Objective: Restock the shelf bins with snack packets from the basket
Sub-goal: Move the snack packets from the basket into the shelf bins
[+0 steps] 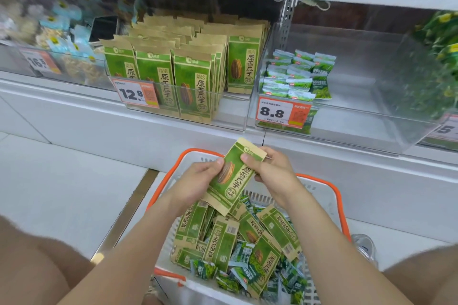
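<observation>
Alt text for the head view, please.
Left hand and right hand hold a green seed packet above an orange-rimmed basket of similar packets and small green sachets. Behind, a clear shelf bin tagged 12.8 holds matching packets upright; the bin right of it, tagged 8.8, holds small sachets.

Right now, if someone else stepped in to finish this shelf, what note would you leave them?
Left hand and right hand both grip a seed packet, possibly several stacked, over the basket.
Done: the 12.8 bin holds upright rows of shelved seed packets, with room at its front right. The 8.8 bin has shelved green packets at its left only.
Left: shelve what is held, then the basket's loose seed packets and loose green packets.
</observation>
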Demonstrator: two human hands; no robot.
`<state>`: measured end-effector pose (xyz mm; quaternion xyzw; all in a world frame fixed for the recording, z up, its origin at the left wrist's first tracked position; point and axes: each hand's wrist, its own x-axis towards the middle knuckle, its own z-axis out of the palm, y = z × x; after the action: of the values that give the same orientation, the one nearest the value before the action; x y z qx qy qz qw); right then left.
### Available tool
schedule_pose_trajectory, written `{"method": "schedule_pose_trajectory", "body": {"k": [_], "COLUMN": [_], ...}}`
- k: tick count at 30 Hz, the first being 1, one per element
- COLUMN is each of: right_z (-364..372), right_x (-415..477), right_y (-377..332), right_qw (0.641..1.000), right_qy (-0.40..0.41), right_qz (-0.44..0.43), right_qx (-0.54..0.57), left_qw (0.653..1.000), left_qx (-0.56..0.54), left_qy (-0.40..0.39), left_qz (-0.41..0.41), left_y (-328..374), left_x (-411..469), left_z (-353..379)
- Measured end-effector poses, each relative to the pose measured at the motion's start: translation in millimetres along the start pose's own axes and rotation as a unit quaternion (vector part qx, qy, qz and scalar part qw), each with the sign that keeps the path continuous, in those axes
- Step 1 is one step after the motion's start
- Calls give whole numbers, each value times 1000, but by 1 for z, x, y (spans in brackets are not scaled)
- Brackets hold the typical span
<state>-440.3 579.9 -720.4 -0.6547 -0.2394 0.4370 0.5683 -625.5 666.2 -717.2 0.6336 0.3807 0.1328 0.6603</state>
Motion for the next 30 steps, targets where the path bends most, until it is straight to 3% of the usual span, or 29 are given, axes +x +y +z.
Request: {"method": "schedule_pose_trajectory", "body": {"k": [3, 8, 13, 15, 18, 23, 26, 30], "right_z": [6, 15, 17, 25, 38, 41, 39, 38], "right_x": [-4, -7, -18, -27, -49, -64, -46, -5], "right_y": [-10, -17, -42, -65, -112, -178, -198, -207], "right_qw": [999, 982, 947, 918, 864, 794, 765, 760], "right_qy": [9, 12, -107, -118, -24, 149, 210, 195], "right_qz": [-43, -131, -136, -199, -358, -545, -561, -502], "right_qx": [-12, -136, -269, -322, -353, -223, -238, -363], "left_qw": [999, 995, 981, 963, 927, 816, 787, 778], "left_qx": [-6, 14, 141, 160, 141, 242, 330, 407], "left_qy": [41, 83, 104, 156, 249, 384, 351, 321], "left_qz": [30, 62, 86, 152, 241, 357, 385, 355], "left_y": [5, 14, 23, 31, 52, 91, 98, 97], "left_x": [2, 0, -5, -4, 0, 3, 10, 13], "left_z": [3, 2, -16, -21, -21, -27, -27, -23]}}
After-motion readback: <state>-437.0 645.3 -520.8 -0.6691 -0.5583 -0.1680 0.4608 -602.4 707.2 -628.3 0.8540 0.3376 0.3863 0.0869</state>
